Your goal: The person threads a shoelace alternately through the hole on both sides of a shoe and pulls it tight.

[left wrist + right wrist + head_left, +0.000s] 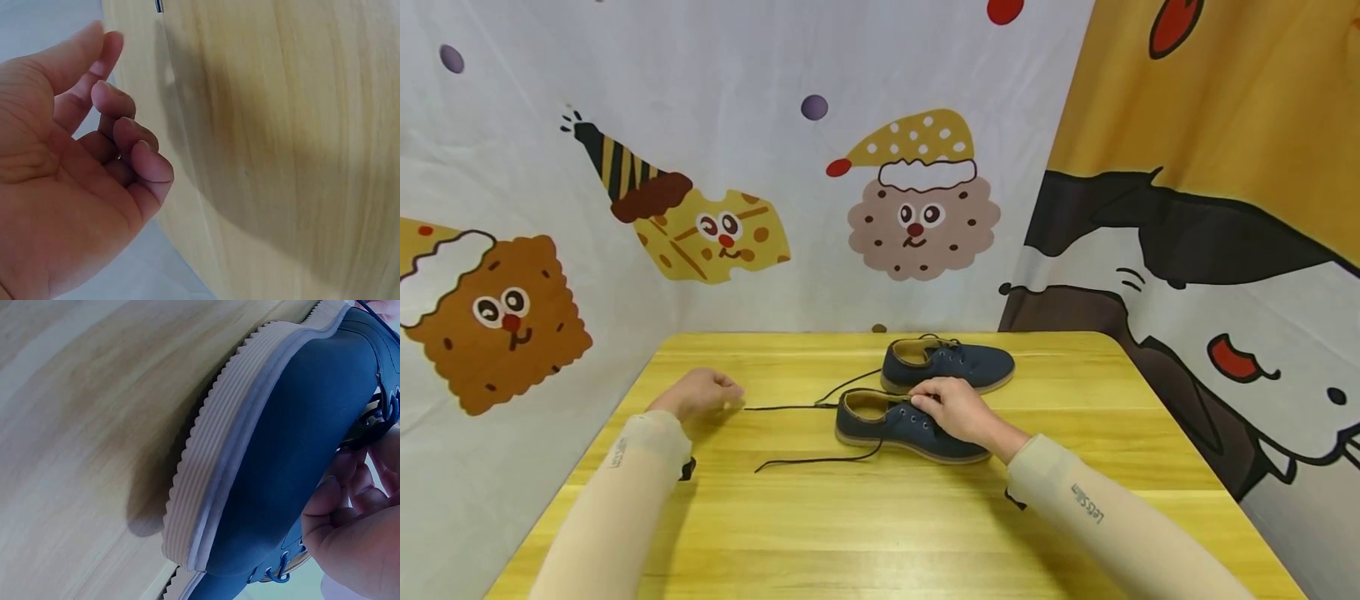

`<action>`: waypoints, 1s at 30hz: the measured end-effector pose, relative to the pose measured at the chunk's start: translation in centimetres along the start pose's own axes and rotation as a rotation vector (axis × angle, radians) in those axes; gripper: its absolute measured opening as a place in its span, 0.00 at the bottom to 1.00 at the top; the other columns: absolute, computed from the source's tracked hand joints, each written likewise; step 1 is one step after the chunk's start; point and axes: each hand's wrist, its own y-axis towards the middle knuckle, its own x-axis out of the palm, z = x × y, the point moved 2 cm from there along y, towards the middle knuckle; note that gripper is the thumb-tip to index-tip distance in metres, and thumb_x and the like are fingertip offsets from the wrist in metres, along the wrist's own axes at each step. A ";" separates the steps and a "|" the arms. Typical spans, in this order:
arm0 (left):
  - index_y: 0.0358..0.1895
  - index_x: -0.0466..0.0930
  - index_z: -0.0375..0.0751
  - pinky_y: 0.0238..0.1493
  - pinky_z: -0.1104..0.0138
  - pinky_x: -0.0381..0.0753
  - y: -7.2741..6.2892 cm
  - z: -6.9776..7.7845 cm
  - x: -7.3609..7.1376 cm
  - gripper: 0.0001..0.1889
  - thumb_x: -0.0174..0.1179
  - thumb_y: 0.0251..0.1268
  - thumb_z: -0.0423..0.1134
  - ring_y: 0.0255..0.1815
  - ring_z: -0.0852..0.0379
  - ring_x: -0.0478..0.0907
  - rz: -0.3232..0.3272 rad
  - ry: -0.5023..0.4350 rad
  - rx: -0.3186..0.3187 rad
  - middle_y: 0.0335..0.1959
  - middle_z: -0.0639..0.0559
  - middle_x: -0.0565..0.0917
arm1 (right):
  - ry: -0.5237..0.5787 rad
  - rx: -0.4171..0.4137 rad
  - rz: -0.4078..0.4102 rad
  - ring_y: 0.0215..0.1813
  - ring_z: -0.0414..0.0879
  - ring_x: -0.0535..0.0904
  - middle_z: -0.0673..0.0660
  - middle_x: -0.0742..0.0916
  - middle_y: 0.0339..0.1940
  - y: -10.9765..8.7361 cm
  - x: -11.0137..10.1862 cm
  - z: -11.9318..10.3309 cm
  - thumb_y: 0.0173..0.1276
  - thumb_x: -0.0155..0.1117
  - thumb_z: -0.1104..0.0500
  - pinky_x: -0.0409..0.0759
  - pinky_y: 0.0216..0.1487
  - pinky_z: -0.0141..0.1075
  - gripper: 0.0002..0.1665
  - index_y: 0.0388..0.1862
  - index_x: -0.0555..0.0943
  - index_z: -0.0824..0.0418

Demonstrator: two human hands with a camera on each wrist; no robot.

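A dark navy lace-up shoe (887, 425) lies on its sole mid-table, toe to the right. My right hand (951, 408) bends over its opening, fingertips at the tongue, which it seems to pinch. The right wrist view shows these fingers (350, 500) beside the dark lacing (375, 425), partly hidden. One black lace (812, 460) trails left from the shoe's near side. Another black lace (782, 408) stretches toward my left hand (703, 392). That hand hovers over the table with fingers loosely curled, holding nothing; a lace tip (159, 6) lies beyond it.
The matching shoe (977, 362), its laces done up, stands just behind the near one, also toe right. Both rest on a yellow wood-grain table (880, 533). A white cloth (737, 83) with cartoon prints hangs behind the table's back edge.
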 end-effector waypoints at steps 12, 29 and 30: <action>0.50 0.83 0.45 0.37 0.57 0.76 -1.5 6.3 3.9 0.21 0.62 0.64 0.57 0.37 0.52 0.75 0.382 0.246 0.415 0.44 0.49 0.80 | -0.062 -0.070 0.038 0.43 0.38 0.80 0.44 0.85 0.42 0.0 0.3 -0.4 0.72 0.61 0.55 0.79 0.43 0.37 0.09 0.47 0.85 0.50; 0.32 0.78 0.51 0.33 0.68 0.75 -2.7 17.0 14.1 0.11 0.67 0.61 0.51 0.30 0.60 0.70 0.377 0.793 0.914 0.30 0.60 0.77 | -0.100 -0.055 0.094 0.42 0.38 0.80 0.44 0.85 0.44 -0.9 -1.1 0.5 0.74 0.59 0.53 0.79 0.41 0.37 0.11 0.49 0.85 0.51; 0.32 0.78 0.51 0.33 0.68 0.75 -2.6 17.3 14.4 0.11 0.67 0.61 0.51 0.30 0.60 0.70 0.367 0.788 0.905 0.30 0.60 0.77 | -0.099 -0.052 0.101 0.43 0.39 0.81 0.45 0.85 0.45 -1.2 -1.3 0.8 0.74 0.58 0.53 0.79 0.42 0.38 0.12 0.50 0.85 0.51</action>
